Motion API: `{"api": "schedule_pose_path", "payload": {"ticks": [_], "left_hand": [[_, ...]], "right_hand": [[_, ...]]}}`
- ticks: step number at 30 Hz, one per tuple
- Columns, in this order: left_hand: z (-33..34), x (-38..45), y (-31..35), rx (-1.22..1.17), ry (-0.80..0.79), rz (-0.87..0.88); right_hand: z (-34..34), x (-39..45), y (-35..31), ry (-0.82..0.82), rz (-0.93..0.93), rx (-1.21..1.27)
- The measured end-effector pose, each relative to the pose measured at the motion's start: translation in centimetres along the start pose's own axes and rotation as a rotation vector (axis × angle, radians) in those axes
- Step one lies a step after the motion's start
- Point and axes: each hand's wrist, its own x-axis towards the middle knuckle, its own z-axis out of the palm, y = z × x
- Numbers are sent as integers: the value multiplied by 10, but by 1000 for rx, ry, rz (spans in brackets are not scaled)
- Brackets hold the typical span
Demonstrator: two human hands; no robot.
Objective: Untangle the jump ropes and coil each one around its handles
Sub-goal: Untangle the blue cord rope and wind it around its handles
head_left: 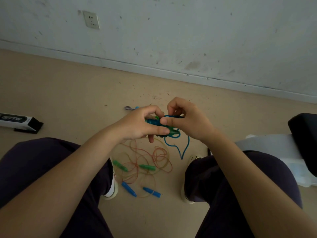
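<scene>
we find the left hand [137, 124] gripping the glossy blue handle bundle [153, 121], while the right hand [185, 121] pinches its fuzzy blue cord [186, 148]. fingers hide most of the bundle. below it, thin red and yellow ropes [145, 162] lie looped on the floor [68, 93].

The left hand [139, 124] and right hand [185, 121] cover most of the blue-wrapped handles [153, 122], so how many handles lie in the bundle and how the blue rope [186, 146] is wound cannot be told. A striped loop [129, 108] and a blue tip beside it vanish behind the left hand. The boxed item [18, 121] is cut by the left edge, its lettering blurred. The black object [304, 136] and the white container [277, 152] run off the right edge. Knees hide most of both shoes.
</scene>
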Motion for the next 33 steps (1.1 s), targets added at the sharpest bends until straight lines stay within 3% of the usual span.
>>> {"api": "schedule_pose_path", "payload": {"ticks": [4, 12, 16, 26, 33], "left_hand": [[-1, 1, 0, -58, 33, 26], [-1, 1, 5, -233, 274, 159], [-6, 7, 7, -405, 428, 99], [-7, 7, 5, -492, 426, 126], [-4, 4, 10, -512, 291, 130]], "right_hand": [[-1, 2, 2, 14, 46, 75], [4, 1, -1, -14, 119, 210], [8, -1, 2, -63, 199, 240], [16, 1, 0, -86, 229, 166], [14, 2, 4, -58, 300, 158]]}}
